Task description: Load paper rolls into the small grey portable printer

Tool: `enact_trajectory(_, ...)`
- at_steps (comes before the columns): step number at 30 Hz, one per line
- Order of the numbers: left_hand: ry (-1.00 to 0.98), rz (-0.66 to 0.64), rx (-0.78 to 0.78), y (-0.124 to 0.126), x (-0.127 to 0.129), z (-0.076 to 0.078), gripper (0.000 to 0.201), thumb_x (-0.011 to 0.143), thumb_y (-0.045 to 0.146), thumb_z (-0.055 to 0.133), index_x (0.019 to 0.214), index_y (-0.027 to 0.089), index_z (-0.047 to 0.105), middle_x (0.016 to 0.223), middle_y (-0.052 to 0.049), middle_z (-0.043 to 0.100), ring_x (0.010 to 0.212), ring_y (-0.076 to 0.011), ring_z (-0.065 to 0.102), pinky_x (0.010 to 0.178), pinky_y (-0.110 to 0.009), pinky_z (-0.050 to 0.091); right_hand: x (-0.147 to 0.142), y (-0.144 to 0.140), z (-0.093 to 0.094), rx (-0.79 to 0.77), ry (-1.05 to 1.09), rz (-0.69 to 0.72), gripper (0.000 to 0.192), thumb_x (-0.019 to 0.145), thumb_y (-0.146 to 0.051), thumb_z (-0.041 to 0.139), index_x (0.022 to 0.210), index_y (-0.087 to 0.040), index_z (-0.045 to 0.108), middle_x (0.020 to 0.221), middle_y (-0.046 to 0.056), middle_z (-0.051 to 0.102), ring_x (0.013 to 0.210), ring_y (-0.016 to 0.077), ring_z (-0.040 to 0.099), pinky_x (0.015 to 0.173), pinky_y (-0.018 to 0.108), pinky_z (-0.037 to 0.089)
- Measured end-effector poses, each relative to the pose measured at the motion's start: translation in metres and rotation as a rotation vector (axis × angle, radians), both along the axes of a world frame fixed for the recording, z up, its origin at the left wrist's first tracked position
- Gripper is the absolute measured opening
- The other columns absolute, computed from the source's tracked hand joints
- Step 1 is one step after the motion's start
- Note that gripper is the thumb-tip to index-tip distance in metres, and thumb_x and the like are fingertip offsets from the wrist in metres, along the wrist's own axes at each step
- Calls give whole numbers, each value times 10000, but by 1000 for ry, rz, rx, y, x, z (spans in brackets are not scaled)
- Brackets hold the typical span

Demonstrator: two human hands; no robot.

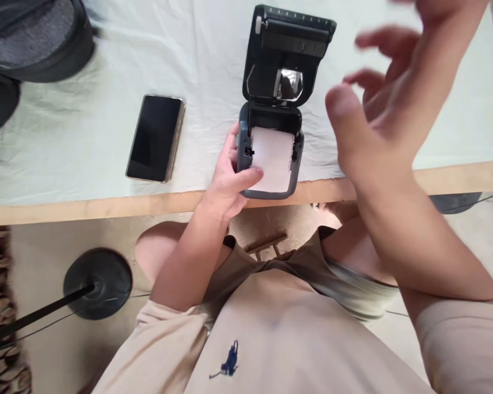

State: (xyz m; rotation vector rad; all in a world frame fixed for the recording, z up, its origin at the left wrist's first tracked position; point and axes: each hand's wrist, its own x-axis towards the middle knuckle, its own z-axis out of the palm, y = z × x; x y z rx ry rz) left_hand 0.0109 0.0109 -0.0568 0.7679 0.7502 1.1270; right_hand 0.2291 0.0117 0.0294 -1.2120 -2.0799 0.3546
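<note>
Loading partway along, judging by the label printer [270, 156] at the desk [86, 205] edge steadied in the grasping left hand [227, 180], lid [286, 52] up beyond, paper roll [271, 158] seated, closing left, right hand [384, 104] raised, spread, empty.

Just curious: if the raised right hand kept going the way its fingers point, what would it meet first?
Probably the printer's open lid: the right hand is raised with fingers spread toward it, though blur and depth leave this uncertain.
</note>
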Motion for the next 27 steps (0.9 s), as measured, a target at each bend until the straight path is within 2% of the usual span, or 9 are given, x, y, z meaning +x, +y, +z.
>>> enact_trajectory(4, 67, 7, -5, 0, -2, -1, 771, 581, 295, 962, 1285, 282, 648, 1050, -37, 758, 1372, -463, 720, 1130, -578, 631, -9, 4, -5, -3, 127, -39, 319, 1108, -534, 613, 1283, -276, 678, 1310, 66, 729, 1301, 277, 708, 978, 417, 651)
enact_trajectory(7, 81, -12, -2, -2, -4, -1, 832, 608, 340, 953, 1376, 296, 634, 1185, -66, 783, 1458, -495, 663, 1179, -628, 599, -18, 7, -17, 83, 195, -4, 223, 1103, -396, 596, 1275, -275, 672, 1306, 52, 753, 1294, 268, 714, 1078, 464, 628)
enact_trajectory(9, 60, -29, 9, -4, -3, 2, 851, 631, 352, 944, 1418, 302, 627, 1293, -77, 782, 1537, -491, 601, 1224, -626, 570, -23, 7, -24, 94, 192, 39, 221, 1041, -273, 614, 1251, -256, 682, 1286, 66, 774, 1256, 279, 727, 1094, 488, 622)
enact_trajectory(12, -58, -29, -22, -7, 0, 12, 607, 770, 452, 837, 1327, 275, 674, 1376, -84, 776, 1635, -443, 504, 1271, -592, 537, -27, 3, -27, 24, 159, 70, 245, 989, -233, 636, 1228, -251, 684, 1285, 83, 778, 1254, 293, 729, 1095, 489, 629)
enact_trajectory(15, -124, -3, -126, -9, 5, 23, 359, 899, 538, 683, 1134, 269, 720, 1321, -100, 806, 1625, -414, 519, 1228, -542, 570, -29, -2, -23, -49, 89, 43, 212, 1022, -281, 636, 1230, -299, 666, 1336, 65, 759, 1331, 280, 688, 1157, 463, 607)
enact_trajectory(18, -118, 6, -190, -8, 8, 28, 313, 924, 533, 634, 1037, 253, 712, 1268, -111, 814, 1561, -415, 588, 1174, -520, 598, -29, -3, -21, -78, 54, 35, 186, 1027, -286, 635, 1211, -311, 649, 1342, 71, 737, 1315, 272, 667, 1140, 444, 608)
enact_trajectory(22, -114, 64, -223, -5, 10, 27, 287, 991, 434, 508, 1040, 232, 706, 1219, -94, 815, 1500, -361, 645, 1186, -505, 583, -29, 0, -26, -82, 59, 36, 116, 1032, -306, 628, 1148, -299, 624, 1318, 83, 736, 1300, 262, 662, 1134, 433, 602)
enact_trajectory(25, -77, 135, -210, -3, 11, 26, 224, 992, 339, 518, 940, 239, 711, 1007, -71, 816, 1428, -330, 671, 1188, -465, 578, -30, -1, -27, -46, 81, 60, 131, 1077, -340, 558, 1163, -271, 630, 1394, 105, 727, 1346, 255, 653, 1159, 450, 584)
enact_trajectory(27, -44, 183, -213, 0, 12, 27, 216, 991, 304, 530, 844, 252, 680, 860, -53, 767, 1360, -311, 690, 1168, -433, 584, -28, -3, -25, -31, 99, 51, 170, 1069, -314, 550, 1204, -266, 641, 1418, 104, 723, 1370, 248, 645, 1167, 452, 582)
